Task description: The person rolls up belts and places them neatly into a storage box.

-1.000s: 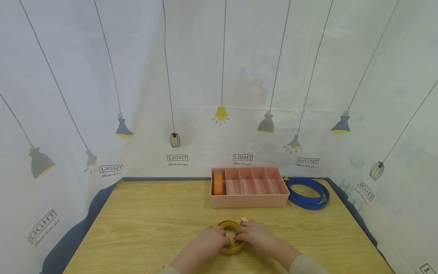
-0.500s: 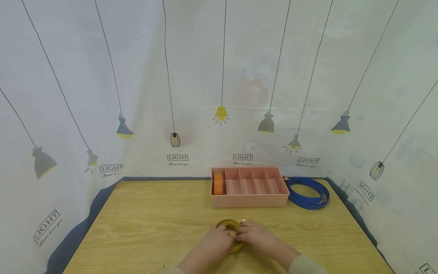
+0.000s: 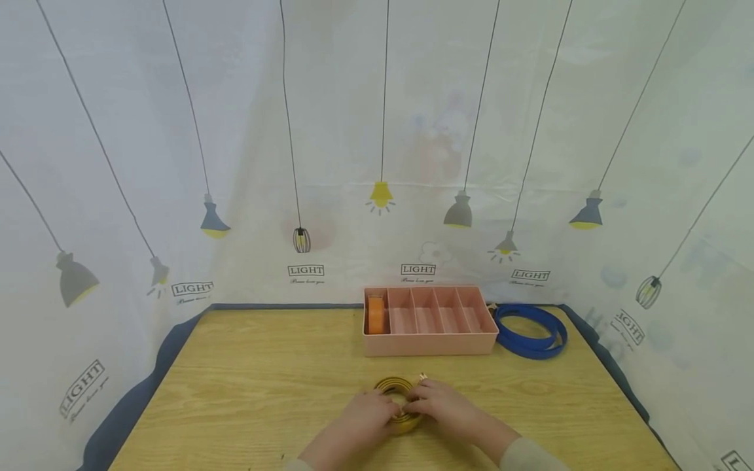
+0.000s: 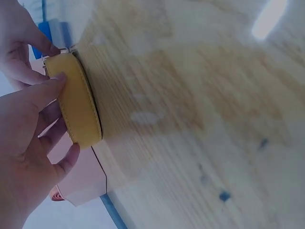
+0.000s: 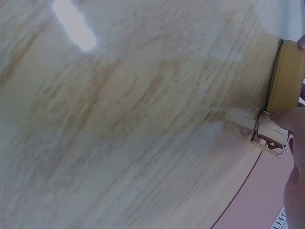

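Wood-grain table (image 3: 253, 366): L hand (image 3: 369, 417) & R hand (image 3: 444, 405) pinch coiled yellow belt (image 4: 78, 102) on it, b/w them; gold buckle (image 5: 270, 133) at R hand. Beyond: pink 5-slot organizer (image 3: 430, 345) w/ coiled orange strap (image 3: 376, 315) in leftmost slot; blue belt (image 3: 524, 348) just beside, to its right; lamp-print backdrop (image 3: 347, 144) behind.

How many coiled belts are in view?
3: the yellow belt held by left hand and right hand; the orange belt in the leftmost compartment of the pink box; the blue belt right of it.
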The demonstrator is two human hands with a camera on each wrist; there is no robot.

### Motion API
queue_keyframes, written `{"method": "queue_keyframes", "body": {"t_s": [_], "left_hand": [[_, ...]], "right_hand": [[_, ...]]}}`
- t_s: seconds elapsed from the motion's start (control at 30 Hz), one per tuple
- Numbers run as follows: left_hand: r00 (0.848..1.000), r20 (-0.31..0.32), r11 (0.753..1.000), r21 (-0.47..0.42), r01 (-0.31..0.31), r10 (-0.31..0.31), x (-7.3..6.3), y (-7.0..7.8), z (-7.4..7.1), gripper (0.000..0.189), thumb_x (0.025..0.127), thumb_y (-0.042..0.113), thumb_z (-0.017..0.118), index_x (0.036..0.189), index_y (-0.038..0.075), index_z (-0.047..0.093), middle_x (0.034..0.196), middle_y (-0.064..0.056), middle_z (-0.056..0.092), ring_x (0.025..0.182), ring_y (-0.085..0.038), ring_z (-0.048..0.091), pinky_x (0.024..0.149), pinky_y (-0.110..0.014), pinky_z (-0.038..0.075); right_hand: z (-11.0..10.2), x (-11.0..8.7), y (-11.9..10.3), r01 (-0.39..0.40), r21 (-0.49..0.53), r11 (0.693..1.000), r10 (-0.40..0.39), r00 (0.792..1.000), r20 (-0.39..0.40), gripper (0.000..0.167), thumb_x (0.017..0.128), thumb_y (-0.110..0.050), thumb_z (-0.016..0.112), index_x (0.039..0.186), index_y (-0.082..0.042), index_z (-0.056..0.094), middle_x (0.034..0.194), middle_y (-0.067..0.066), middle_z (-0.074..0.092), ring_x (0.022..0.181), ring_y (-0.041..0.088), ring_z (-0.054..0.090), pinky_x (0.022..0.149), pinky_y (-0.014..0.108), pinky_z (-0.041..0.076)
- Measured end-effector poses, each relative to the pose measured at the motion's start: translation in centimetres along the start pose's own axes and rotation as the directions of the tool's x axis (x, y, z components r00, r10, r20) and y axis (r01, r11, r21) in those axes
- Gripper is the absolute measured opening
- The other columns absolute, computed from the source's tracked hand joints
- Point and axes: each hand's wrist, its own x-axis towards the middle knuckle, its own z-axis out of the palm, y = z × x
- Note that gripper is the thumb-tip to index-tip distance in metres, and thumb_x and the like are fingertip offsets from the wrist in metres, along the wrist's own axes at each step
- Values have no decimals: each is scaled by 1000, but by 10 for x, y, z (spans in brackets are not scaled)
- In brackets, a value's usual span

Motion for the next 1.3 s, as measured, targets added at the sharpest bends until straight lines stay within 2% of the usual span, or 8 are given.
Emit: {"method": "queue_keyframes", "body": {"t_s": [0.27, 0.53, 0.7, 0.83, 1.0, 1.17, 1.23, 1.3], "left_hand": [[1000, 26, 1000, 2, 16, -16, 2, 3, 0, 9, 85, 26, 72, 93, 24, 70, 93, 12, 65, 97, -13, 58, 91, -54, 44], [995, 26, 987, 136, 88, -92, 8, 20, -1, 30, 84, 49, 70, 94, 20, 67, 88, 6, 66, 86, -17, 62, 87, -49, 45], [992, 44, 978, 176, 109, -118, 10, 24, -4, 22, 91, 40, 64, 101, 21, 70, 93, 6, 67, 89, -16, 63, 88, -45, 47], [992, 54, 983, 150, 103, -112, 10, 22, -5, 21, 90, 39, 66, 100, 20, 69, 93, 6, 67, 89, -16, 64, 90, -47, 47], [991, 30, 990, 50, 131, -133, 10, 19, -7, 16, 92, 36, 64, 95, 20, 67, 90, 6, 67, 89, -16, 65, 90, -50, 47], [980, -54, 976, -113, 184, -191, 7, 12, -9, 16, 90, 31, 66, 98, 17, 70, 87, 7, 67, 81, -12, 64, 76, -38, 50], [972, -79, 956, -214, 202, -223, 7, 11, -11, 17, 90, 29, 67, 97, 14, 70, 84, 7, 66, 75, -10, 61, 68, -34, 49], [961, -78, 905, -362, 222, -267, 6, 10, -12, 18, 92, 28, 66, 97, 11, 69, 83, 7, 64, 71, -9, 58, 65, -32, 49]], "right_hand": [[-1, 6, 1, 78, -67, 995, -83, 993, -85, 26, 84, -2, 68, 102, -19, 74, 100, -8, 67, 95, 11, 56, 89, 29, 47], [0, 10, 3, 110, -141, 984, -126, 986, -111, 23, 82, -4, 69, 98, -19, 74, 96, -10, 68, 91, 10, 57, 87, 28, 47], [3, 7, 4, 56, -135, 989, -72, 990, -118, 25, 81, -3, 71, 101, -17, 73, 104, -6, 67, 100, 14, 57, 92, 33, 47], [2, 2, 7, -69, -82, 994, 57, 988, -145, 33, 76, -9, 80, 107, -15, 72, 116, 1, 62, 107, 20, 55, 94, 41, 45], [1, -1, 12, -202, -63, 977, 186, 961, -203, 40, 75, -22, 83, 112, -13, 68, 116, 3, 61, 108, 23, 55, 95, 46, 44], [0, -3, 13, -266, -38, 963, 241, 917, -318, 48, 76, -24, 84, 118, -10, 66, 116, 6, 62, 106, 24, 58, 92, 46, 48], [-1, -3, 11, -274, -31, 961, 239, 883, -405, 47, 73, -22, 86, 113, -8, 66, 112, 7, 62, 101, 24, 60, 86, 44, 51], [-3, -1, 9, -275, -26, 961, 226, 839, -496, 41, 71, -18, 87, 106, -7, 67, 105, 7, 62, 94, 23, 61, 79, 40, 53]]}}
